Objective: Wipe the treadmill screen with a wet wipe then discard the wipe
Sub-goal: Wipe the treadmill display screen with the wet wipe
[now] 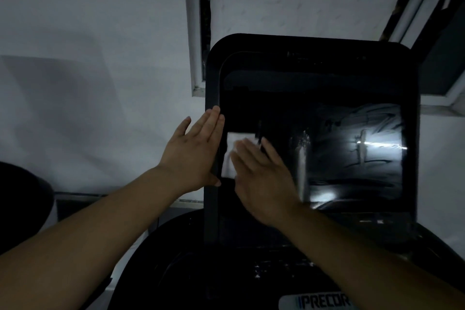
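Note:
The black treadmill screen [352, 148] fills the middle right of the head view, with wet streaks shining across its right half. A white wet wipe [230, 156] lies flat against the screen's left part. My right hand [261, 176] presses on the wipe with fingers stretched flat, covering its right side. My left hand [193, 153] rests flat and open against the left edge of the screen's black frame [211, 98], fingers pointing up, holding nothing.
Below the screen is the dark treadmill console [226, 267] with a PRECOR label [324, 302]. A pale wall [88, 58] stands behind, with a window frame [195, 33] above the screen. A dark rounded object [20, 206] sits at the left edge.

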Tool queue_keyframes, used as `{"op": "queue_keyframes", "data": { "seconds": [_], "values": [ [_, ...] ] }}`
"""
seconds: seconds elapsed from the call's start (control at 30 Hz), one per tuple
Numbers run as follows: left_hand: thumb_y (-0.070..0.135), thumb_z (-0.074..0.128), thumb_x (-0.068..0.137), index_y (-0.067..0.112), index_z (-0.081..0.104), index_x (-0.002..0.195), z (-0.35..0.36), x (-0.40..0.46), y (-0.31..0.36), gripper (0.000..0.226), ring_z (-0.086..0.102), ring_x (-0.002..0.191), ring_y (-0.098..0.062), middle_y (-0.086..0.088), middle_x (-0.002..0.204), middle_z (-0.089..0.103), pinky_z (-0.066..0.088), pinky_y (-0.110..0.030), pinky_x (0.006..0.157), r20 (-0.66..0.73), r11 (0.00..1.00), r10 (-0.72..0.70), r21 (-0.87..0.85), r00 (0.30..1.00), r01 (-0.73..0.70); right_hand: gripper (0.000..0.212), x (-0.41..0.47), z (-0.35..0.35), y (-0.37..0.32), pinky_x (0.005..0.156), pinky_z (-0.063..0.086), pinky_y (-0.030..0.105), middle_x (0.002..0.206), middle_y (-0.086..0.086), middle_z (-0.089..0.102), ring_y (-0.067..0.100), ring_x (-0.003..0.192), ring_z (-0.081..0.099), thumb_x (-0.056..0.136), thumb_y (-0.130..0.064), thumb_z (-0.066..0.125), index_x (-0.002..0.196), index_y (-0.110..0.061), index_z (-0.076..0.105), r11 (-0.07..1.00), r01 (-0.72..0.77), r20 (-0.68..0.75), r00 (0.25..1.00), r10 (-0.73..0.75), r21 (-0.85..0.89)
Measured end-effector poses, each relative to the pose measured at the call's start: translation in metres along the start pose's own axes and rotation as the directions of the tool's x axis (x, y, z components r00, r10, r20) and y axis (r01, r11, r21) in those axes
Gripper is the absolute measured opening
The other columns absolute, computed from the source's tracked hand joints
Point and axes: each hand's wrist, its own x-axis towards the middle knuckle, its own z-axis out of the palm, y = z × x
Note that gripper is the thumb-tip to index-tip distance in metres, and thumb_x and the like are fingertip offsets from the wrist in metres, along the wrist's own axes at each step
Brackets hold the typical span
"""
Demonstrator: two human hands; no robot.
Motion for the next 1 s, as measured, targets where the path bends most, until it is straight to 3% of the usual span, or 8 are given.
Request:
{"op": "queue_keyframes", "data": {
  "seconds": [0.13, 0.37, 0.5, 0.73, 1.0],
  "values": [
    [0.078, 0.065, 0.075, 0.008, -0.027, 0.154, 0.001, 0.000, 0.000, 0.140, -0.020, 0.155, -0.021, -0.011, 0.159, -0.038, -0.003, -0.045, 0.127, -0.004, 1.000, 0.006, -0.001, 1.000, -0.006, 0.054, -0.052, 0.021, -0.033, 0.121, 0.031, 0.054, 0.153, 0.014, 0.051, 0.028, 0.148, 0.040, 0.091, -0.027, 0.053, 0.139, -0.004, 0.060, 0.995, 0.094, -0.007, 0.996, -0.094, 0.036],
    [0.079, 0.063, 0.075, 0.008, -0.029, 0.153, 0.001, -0.002, 0.002, 0.141, -0.021, 0.154, -0.021, -0.012, 0.160, -0.037, -0.002, -0.046, 0.127, 0.005, 1.000, 0.006, -0.008, 1.000, -0.006, 0.049, -0.060, 0.023, -0.038, 0.121, 0.033, 0.053, 0.152, 0.010, 0.053, 0.024, 0.149, 0.040, 0.092, -0.026, 0.053, 0.137, -0.007, 0.062, 0.996, 0.073, -0.026, 0.997, -0.071, 0.050],
    [0.077, 0.066, 0.075, 0.008, -0.028, 0.154, 0.001, -0.002, 0.003, 0.141, -0.021, 0.154, -0.021, -0.011, 0.161, -0.037, -0.002, -0.045, 0.127, 0.011, 1.000, -0.005, -0.023, 1.000, 0.005, 0.048, -0.082, 0.016, -0.026, 0.119, 0.035, 0.056, 0.148, 0.012, 0.057, 0.024, 0.144, 0.047, 0.089, -0.027, 0.058, 0.131, -0.005, 0.067, 0.999, -0.027, -0.063, 0.998, 0.028, 0.022],
    [0.071, 0.068, 0.078, 0.007, -0.022, 0.156, 0.009, -0.011, 0.016, 0.135, -0.020, 0.155, -0.026, -0.015, 0.164, -0.031, 0.002, -0.047, 0.127, -0.030, 0.999, 0.022, -0.042, 0.999, -0.024, 0.051, -0.105, 0.021, -0.022, 0.119, 0.032, 0.060, 0.149, 0.014, 0.055, 0.026, 0.148, 0.042, 0.091, -0.028, 0.053, 0.134, -0.005, 0.065, 0.963, -0.266, -0.036, 0.963, 0.268, 0.052],
    [0.074, 0.070, 0.071, 0.008, -0.015, 0.159, 0.020, -0.017, 0.030, 0.139, -0.026, 0.152, -0.031, -0.017, 0.166, -0.024, -0.001, -0.049, 0.127, -0.042, 0.995, 0.056, -0.083, 0.998, -0.059, 0.048, -0.073, 0.019, -0.025, 0.119, 0.034, 0.056, 0.151, 0.010, 0.054, 0.024, 0.147, 0.042, 0.093, -0.026, 0.055, 0.134, -0.005, 0.064, 0.995, -0.038, -0.050, 0.998, 0.043, 0.092]
  ]
}}
